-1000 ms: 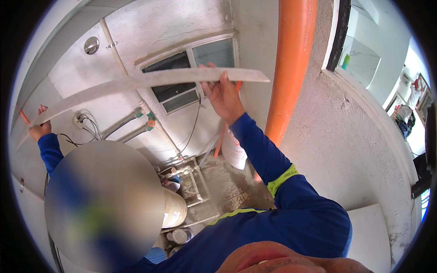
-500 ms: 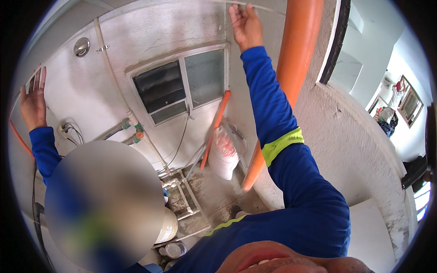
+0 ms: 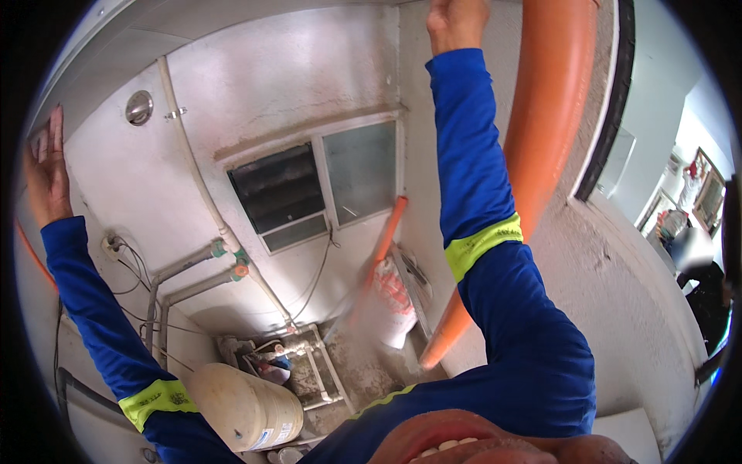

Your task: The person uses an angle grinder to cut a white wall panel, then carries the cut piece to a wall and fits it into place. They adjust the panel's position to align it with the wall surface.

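Note:
Both my arms, in blue sleeves with yellow-green bands, reach up. At the far left my left hand (image 3: 50, 174) is raised with its fingers stretched out, against a pale flat panel (image 3: 127, 62) overhead. My right hand (image 3: 458, 23) is raised at the top edge of the view, close to the panel's edge line. Its fingertips are cut off by the frame, so I cannot tell what they touch. Close to my right forearm runs a thick orange pipe (image 3: 553, 100).
Ahead is a wall with a window (image 3: 359, 170), a thin vertical pipe (image 3: 185, 147) and a round metal fitting (image 3: 140, 107). Below stand a beige drum (image 3: 239, 402), a white sack (image 3: 393, 305) and floor piping (image 3: 328, 363). A person (image 3: 690, 185) is at far right.
The view has shifted, so the window and pipes sit lower. My right hand has gone up until its fingers left the frame. More of the overhead panel shows at top left.

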The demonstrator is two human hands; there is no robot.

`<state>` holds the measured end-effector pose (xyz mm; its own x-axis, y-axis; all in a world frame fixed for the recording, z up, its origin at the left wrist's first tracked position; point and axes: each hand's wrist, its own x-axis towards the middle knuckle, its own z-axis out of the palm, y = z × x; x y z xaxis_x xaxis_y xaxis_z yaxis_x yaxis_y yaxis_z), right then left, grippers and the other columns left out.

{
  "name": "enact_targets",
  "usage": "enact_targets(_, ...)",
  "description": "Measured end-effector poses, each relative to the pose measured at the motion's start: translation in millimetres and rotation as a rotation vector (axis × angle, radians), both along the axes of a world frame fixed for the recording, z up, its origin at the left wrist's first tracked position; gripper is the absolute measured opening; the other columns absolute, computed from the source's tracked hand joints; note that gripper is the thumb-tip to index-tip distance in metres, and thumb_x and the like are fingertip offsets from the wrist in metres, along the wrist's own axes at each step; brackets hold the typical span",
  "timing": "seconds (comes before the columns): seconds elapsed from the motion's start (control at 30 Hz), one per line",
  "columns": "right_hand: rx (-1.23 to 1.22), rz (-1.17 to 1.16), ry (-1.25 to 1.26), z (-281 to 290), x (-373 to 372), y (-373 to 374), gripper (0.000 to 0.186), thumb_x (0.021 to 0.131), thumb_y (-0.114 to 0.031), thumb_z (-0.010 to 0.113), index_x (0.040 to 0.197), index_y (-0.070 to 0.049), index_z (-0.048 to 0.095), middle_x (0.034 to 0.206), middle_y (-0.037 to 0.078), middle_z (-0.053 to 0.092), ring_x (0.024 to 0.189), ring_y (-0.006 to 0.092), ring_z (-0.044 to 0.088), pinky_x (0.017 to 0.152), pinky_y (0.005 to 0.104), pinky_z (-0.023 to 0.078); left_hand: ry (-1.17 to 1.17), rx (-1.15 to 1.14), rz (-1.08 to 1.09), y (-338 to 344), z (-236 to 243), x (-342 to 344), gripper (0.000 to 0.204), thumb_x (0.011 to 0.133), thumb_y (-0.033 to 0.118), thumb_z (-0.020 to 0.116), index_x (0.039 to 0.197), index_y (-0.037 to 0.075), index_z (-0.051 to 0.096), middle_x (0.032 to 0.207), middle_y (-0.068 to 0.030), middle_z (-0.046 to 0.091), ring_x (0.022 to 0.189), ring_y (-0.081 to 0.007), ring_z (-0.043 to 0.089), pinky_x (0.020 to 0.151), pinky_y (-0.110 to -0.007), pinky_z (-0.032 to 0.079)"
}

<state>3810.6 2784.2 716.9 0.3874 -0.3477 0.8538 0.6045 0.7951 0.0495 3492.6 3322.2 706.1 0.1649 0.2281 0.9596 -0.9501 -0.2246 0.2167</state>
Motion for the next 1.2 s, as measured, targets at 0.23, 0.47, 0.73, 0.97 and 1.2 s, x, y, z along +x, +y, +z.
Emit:
enact_targets(0.23,0.101,-0.013,0.023,-3,4,-8,0.063,0.097,-0.019,0.063,0.141,0.004,0.026,0.137,0.023,0.040,0.122,0.0335,0.050,0.104,0.0463,0.051,-0.139,-0.190,-0.083,-12,14,25,0.091,0.091,0.015,0.071,0.152,0.003,0.004,0.159,-0.0252,0.002,0.138,-0.0486,0.031,0.114,-0.055,0.038)
enact_targets(0.47,0.069,-0.033,0.039,0,2,-14,0.090,0.090,-0.017,0.072,0.149,0.003,0.008,0.144,0.024,0.033,0.126,0.0353,0.047,0.101,0.0416,0.054,-0.028,-0.263,-0.207,-50,18,26,0.099,0.089,0.023,0.074,0.151,-0.003,0.002,0.156,-0.0294,0.008,0.132,-0.0481,0.042,0.112,-0.051,0.043)
enact_targets(0.73,0.059,-0.064,0.081,4,11,-21,0.094,0.088,-0.015,0.074,0.152,0.004,0.007,0.142,0.025,0.038,0.125,0.0364,0.049,0.099,0.0412,0.056,-0.056,-0.317,-0.229,-63,19,21,0.084,0.089,0.023,0.074,0.144,-0.010,0.018,0.147,-0.0319,0.026,0.131,-0.0476,0.043,0.110,-0.049,0.046)
enact_targets(0.97,0.058,-0.044,0.075,2,12,-24,0.094,0.085,-0.011,0.077,0.151,0.004,0.011,0.143,0.026,0.038,0.128,0.0356,0.049,0.098,0.0416,0.056,-0.029,-0.351,-0.295,-70,21,13,0.067,0.092,0.023,0.070,0.133,-0.013,0.030,0.138,-0.0324,0.036,0.129,-0.0462,0.045,0.110,-0.049,0.046)
enact_targets(1.2,-0.233,-0.500,0.111,-11,24,-36,0.061,0.098,-0.027,0.059,0.149,-0.005,0.036,0.148,0.018,0.044,0.138,0.0262,0.043,0.099,0.0253,0.040,-0.049,-0.218,-0.170,-60,18,19,0.043,0.093,0.030,0.067,0.121,0.003,0.047,0.116,-0.0135,0.036,0.119,-0.0278,0.042,0.106,-0.042,0.047)
